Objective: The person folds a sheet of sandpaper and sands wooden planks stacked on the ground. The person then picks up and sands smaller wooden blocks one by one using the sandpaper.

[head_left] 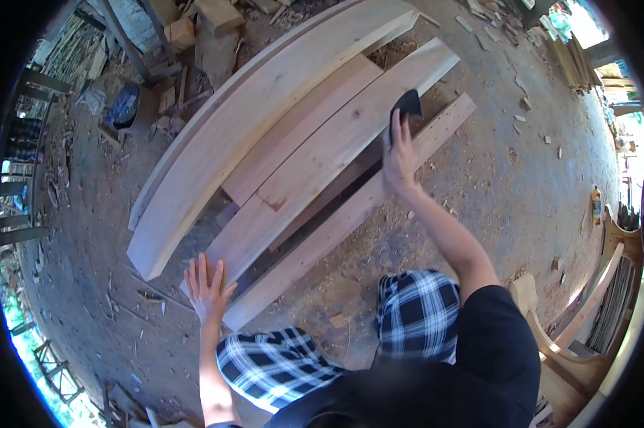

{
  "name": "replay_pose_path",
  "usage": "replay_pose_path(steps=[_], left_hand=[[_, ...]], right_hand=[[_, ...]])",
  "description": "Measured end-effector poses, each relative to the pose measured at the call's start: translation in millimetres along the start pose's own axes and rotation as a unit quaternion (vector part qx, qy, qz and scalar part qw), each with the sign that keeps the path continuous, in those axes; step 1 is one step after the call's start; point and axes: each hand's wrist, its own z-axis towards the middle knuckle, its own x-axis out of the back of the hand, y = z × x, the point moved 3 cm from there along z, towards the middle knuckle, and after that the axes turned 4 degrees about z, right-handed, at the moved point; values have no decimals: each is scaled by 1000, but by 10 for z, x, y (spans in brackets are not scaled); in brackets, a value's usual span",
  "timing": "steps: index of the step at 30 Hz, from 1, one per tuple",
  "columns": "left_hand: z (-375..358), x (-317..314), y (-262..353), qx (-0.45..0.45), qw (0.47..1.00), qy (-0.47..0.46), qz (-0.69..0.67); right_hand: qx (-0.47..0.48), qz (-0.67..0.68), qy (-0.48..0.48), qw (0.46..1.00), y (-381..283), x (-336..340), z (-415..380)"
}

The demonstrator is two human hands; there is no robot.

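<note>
My left hand (pixel 206 289) lies with fingers spread on the near left end of a long pale wooden plank (pixel 322 160). Farther along the same plank, at its right edge, my right hand (pixel 400 153) presses a dark, curled piece of sandpaper (pixel 408 105) against the wood. The plank has a knot and a reddish patch on its face. Below it, closer to my knees, runs a narrower wooden beam (pixel 357 214), and a dark gap separates the two. On the far side another flat board (pixel 307 125) lies alongside the plank.
Thick curved timbers (pixel 265 107) lie beyond the boards. Offcuts (pixel 218 16) and a bin (pixel 133 110) stand at the upper left. Shavings litter the dirt floor (pixel 493 192). A bottle (pixel 596 207) and carved wooden furniture parts (pixel 550 335) are at the right.
</note>
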Motion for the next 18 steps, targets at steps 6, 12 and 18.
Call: replay_pose_path(steps=[6, 12, 18], left_hand=[[20, 43, 17, 13, 999, -44, -9], [645, 236, 284, -115, 990, -51, -68], [739, -111, 713, -412, 902, -31, -129]], right_hand=[[125, -166, -38, 977, 577, 442, -31], [165, -80, -149, 972, 38, 317, -1164], [257, -50, -323, 909, -195, 441, -1322]])
